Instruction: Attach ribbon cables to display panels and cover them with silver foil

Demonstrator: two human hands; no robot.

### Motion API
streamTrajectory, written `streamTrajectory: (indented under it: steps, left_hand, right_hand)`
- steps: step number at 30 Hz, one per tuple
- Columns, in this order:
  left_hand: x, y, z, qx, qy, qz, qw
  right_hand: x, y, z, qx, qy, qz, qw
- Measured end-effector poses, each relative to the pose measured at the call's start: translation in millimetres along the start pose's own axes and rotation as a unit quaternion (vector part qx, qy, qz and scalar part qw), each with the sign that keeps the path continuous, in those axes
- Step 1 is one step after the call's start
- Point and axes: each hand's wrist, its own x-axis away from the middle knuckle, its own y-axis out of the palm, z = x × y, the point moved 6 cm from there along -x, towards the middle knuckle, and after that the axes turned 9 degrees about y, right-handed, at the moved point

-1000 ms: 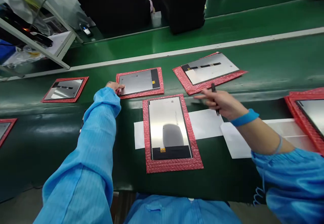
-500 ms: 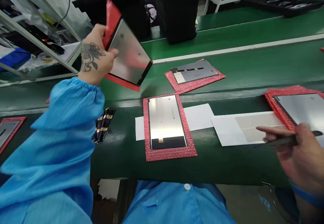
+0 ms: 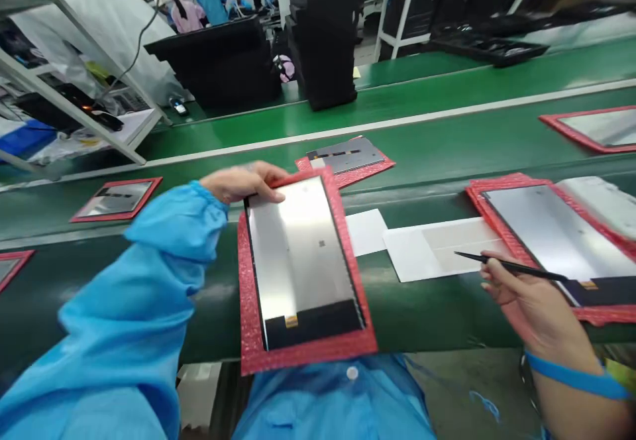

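My left hand (image 3: 251,183) grips the top left edge of a display panel (image 3: 303,254) and its red bubble-wrap sheet. The panel's silvery back faces up, with a black band and a gold tab at the near end. Another red sheet (image 3: 247,307) shows along its left side; what else is beneath is hidden. My right hand (image 3: 531,301) holds thin black tweezers (image 3: 517,267), tip pointing left, over white paper (image 3: 410,254). Just beside that hand, a second display panel (image 3: 561,221) rests on stacked red bubble wrap.
Behind the held panel, a grey panel (image 3: 342,155) lies on red wrap. Another panel (image 3: 119,199) sits on the green belt at left, and one (image 3: 606,127) at far right. A tall black stack (image 3: 322,42) and a black bin (image 3: 218,62) stand at the back.
My left hand has brought the panel and red sheet from raised at upper left down to the middle, over the panel lying there. The view has shifted; my right hand still holds the tweezers.
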Motion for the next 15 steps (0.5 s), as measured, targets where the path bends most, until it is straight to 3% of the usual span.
streamTrajectory:
  steps: [4,7,9,11,12,14,15]
  left_hand:
    - [-62,3.9,-66,-0.041,0.011,-0.047,0.998]
    - [-89,-4.4,-77,-0.203,0.096,0.024,0.974]
    - [-102,15.6,-68,-0.282,0.158,0.092,0.942]
    - [-109,69.5,-52,-0.33,0.247,0.127,0.902]
    - [-109,108.9,-40,-0.363,0.323,0.12,0.866]
    - [-101,195.6,-23,-0.403,0.467,0.043,0.786]
    - [-97,231.7,-20,-0.418,0.506,0.003,0.754]
  right_hand:
    - [-9,-14,20,-0.121,0.087,-0.011,0.989]
    - [-20,-19,20,-0.118,0.086,-0.03,0.989]
    - [-31,-23,17,-0.119,0.073,-0.013,0.99]
    - [-44,-26,14,-0.119,0.06,0.016,0.991]
    - [-51,-27,14,-0.116,0.057,0.028,0.991]
    - [-63,-27,15,-0.109,0.057,0.044,0.991]
    - [-68,-27,17,-0.106,0.055,0.049,0.992]
